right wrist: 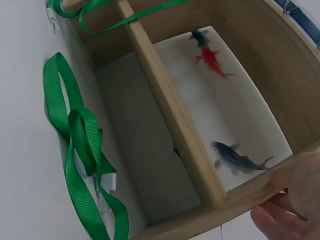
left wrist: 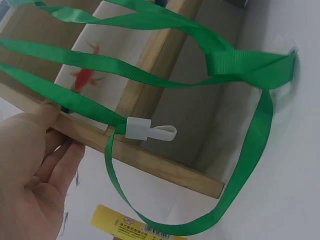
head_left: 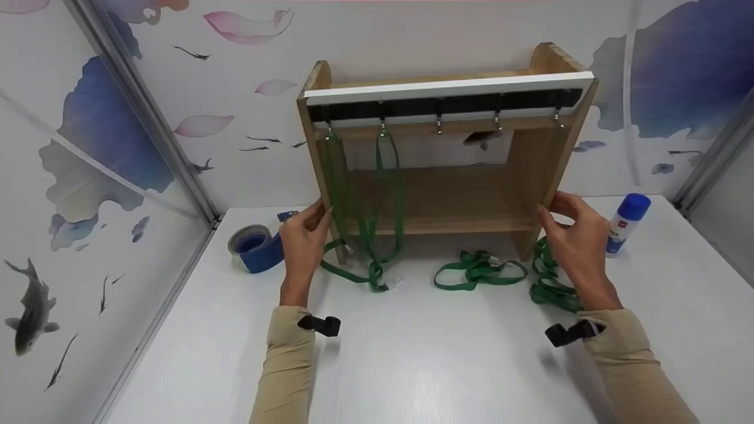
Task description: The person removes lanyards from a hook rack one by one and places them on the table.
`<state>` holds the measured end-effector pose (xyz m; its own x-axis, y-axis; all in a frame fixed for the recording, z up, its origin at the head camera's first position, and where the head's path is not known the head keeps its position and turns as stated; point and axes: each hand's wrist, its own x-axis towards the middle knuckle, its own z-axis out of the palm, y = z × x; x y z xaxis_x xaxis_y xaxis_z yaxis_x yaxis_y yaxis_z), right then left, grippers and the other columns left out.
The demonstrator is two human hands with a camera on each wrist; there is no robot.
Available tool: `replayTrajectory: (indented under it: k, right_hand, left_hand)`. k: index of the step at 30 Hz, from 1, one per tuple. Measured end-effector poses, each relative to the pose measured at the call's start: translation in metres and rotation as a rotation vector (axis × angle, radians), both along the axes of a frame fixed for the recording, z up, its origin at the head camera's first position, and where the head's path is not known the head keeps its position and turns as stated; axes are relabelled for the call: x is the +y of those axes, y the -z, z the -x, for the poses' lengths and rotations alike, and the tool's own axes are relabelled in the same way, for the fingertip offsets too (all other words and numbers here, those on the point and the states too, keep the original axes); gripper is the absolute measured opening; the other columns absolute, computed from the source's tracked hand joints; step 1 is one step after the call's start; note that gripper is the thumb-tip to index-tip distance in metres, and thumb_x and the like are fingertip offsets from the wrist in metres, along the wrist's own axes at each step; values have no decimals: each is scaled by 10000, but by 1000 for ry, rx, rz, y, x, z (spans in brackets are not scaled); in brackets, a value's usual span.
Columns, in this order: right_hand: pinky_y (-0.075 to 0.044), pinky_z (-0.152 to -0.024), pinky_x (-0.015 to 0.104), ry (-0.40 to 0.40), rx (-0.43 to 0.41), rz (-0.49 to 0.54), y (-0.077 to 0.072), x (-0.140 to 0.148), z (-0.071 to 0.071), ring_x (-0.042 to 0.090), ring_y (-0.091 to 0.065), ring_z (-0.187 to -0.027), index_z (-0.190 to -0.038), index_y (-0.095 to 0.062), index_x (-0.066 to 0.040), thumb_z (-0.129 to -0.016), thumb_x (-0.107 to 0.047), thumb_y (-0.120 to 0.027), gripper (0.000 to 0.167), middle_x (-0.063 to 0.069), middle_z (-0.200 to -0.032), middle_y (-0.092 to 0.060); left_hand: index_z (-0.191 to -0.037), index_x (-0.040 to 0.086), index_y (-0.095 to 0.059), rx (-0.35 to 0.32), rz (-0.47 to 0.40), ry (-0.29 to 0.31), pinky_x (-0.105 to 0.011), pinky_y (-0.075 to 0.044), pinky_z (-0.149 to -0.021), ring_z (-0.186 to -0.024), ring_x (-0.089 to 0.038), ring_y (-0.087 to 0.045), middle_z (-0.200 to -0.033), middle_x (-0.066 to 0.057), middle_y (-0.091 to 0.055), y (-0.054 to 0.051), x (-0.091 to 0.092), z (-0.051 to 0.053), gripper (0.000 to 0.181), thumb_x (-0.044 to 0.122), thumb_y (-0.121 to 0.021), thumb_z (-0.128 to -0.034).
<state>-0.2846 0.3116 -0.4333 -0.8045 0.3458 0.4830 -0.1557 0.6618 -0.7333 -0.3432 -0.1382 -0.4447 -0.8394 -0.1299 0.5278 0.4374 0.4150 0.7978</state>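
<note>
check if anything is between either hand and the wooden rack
Nothing visible is: the left hand and right hand each grip a side of the wooden rack directly. The loose green lanyards lie on the table, outside both grips.

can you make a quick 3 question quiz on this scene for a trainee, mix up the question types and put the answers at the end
1. True or false: the left hand and the right hand both grip the wooden rack.

2. Multiple choice: what stands on the table to the right of the rack?
a) a tape roll
b) a blue-capped tube
c) scissors

3. Count: how many of the five hooks carry green lanyards?

Key
1. True
2. b
3. Two
</note>
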Motion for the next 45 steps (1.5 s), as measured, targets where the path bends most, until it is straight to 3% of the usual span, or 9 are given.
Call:
replayTrajectory:
  k: [8,13,16,18,21,25,31,38,45]
  right_hand:
    - [-618,-989,584,-5,6,-63,2,-4,4,398,-733,-1271,-1423,-693,-53,-1075,-247,-692,398,180,-1376,-751]
    - [-618,-979,561,-5,12,-71,4,-4,6,411,-740,-1246,-1410,-699,-44,-1073,-240,-696,390,199,-1347,-760]
    - [-620,-979,548,-2,15,-73,5,-3,6,396,-744,-1244,-1411,-703,-57,-1073,-260,-697,394,183,-1344,-766]
    - [-620,-979,546,-1,18,-75,5,-3,6,394,-744,-1245,-1415,-702,-63,-1075,-270,-695,399,178,-1346,-766]
    - [-619,-978,542,0,26,-81,5,-3,6,378,-749,-1243,-1413,-703,-66,-1076,-276,-691,398,165,-1348,-768]
    - [-621,-982,520,2,32,-82,6,-3,6,371,-749,-1247,-1408,-707,-69,-1077,-286,-689,397,157,-1349,-769]
    - [-622,-991,556,13,35,-69,6,-2,3,373,-742,-1263,-1410,-707,-72,-1077,-298,-685,402,155,-1350,-769]
    - [-622,-974,507,8,44,-73,9,-2,2,381,-748,-1249,-1415,-702,-62,-1075,-274,-693,402,167,-1347,-768]
    - [-623,-974,502,7,45,-67,9,-1,3,383,-747,-1251,-1433,-696,-77,-1072,-289,-698,418,159,-1358,-764]
  left_hand:
    - [-1416,163,-732,-23,-43,-31,-381,-640,-1023,-1257,-212,-755,-1364,-51,-774,-8,-4,-3,385,278,-743,-1049]
    - [-1328,179,-787,198,-131,-165,-294,-647,-987,-1161,-132,-758,-1237,-10,-811,-16,10,-7,327,319,-762,-1033]
    - [-1214,139,-826,360,-98,-245,-246,-638,-887,-968,-130,-736,-1047,-37,-793,-21,25,-12,237,278,-770,-1030]
    - [-1162,121,-836,409,-47,-248,-246,-624,-821,-873,-143,-703,-963,-53,-766,-24,37,-16,206,264,-772,-1030]
    - [-1219,119,-823,368,53,-167,-239,-640,-817,-853,-125,-714,-997,-41,-781,-26,58,-23,272,308,-770,-1031]
    - [-1342,87,-768,239,149,-69,-274,-669,-870,-910,-129,-778,-1095,-56,-797,-23,85,-30,406,342,-771,-1027]
    - [-1378,-3,-721,181,153,23,-339,-673,-918,-1046,-211,-817,-1176,-149,-782,-18,112,-34,403,219,-750,-1042]
    - [-1288,35,-777,171,113,33,-299,-666,-932,-1049,-193,-809,-1160,-106,-802,-16,127,-31,315,241,-732,-1054]
    - [-1175,116,-829,169,66,18,-239,-663,-860,-939,-133,-784,-1070,-32,-830,-17,125,-31,179,200,-754,-1036]
